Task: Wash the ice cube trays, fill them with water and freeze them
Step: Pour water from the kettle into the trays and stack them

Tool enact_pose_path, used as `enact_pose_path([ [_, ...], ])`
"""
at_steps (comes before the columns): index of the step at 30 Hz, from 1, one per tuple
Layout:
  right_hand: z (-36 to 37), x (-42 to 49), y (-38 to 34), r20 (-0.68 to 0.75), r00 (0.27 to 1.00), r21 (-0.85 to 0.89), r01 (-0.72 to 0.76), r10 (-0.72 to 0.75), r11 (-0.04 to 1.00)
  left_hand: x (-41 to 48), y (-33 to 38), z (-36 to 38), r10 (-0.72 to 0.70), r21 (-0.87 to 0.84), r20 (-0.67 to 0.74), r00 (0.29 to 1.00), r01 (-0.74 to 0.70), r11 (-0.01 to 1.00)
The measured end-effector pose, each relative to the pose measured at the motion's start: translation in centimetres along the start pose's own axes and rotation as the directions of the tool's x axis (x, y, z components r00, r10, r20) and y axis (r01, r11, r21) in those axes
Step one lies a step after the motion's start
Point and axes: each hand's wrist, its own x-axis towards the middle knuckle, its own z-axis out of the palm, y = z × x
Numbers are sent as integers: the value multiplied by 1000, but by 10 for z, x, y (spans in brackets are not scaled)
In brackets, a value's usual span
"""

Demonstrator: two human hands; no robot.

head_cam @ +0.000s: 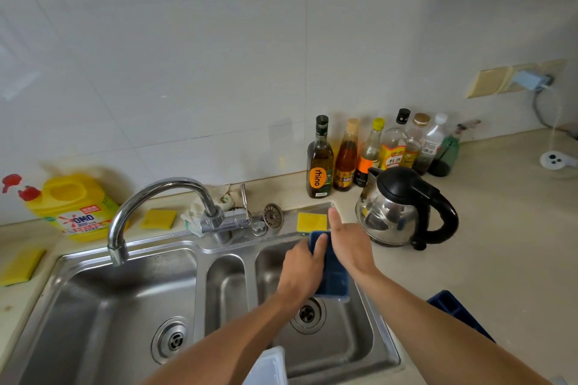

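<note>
A dark blue ice cube tray (pixel 334 275) is held over the right basin of the steel sink (pixel 380 341). My left hand (pixel 301 269) grips its left side, fingers curled over its far end. My right hand (pixel 348 239) lies against the tray's right side with the thumb pointing up toward a yellow sponge (pixel 311 222) on the sink's back rim. A second blue tray (pixel 453 309) lies on the counter at the right, partly hidden by my right forearm. A clear white lid or tray (pixel 269 367) shows at the bottom edge. The tap (pixel 150 197) points over the left basin; no water runs.
A black and steel kettle (pixel 403 209) stands right of the sink, with several bottles (pixel 369 156) behind it. A yellow detergent jug (pixel 75 206) and more yellow sponges (pixel 159 219) sit at the left. A sink strainer (pixel 273 215) leans on the back rim.
</note>
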Motion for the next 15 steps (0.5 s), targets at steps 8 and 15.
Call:
enact_pose_path([
  [8, 11, 3, -4, -40, 998, 59, 60, -58, 996, 4, -7, -7, 35, -48, 6, 999, -34, 998],
  [15, 0, 5, -10, 210, 978, 133, -22, -6, 991, 26, -15, -13, 76, 100, -17, 997, -74, 992],
])
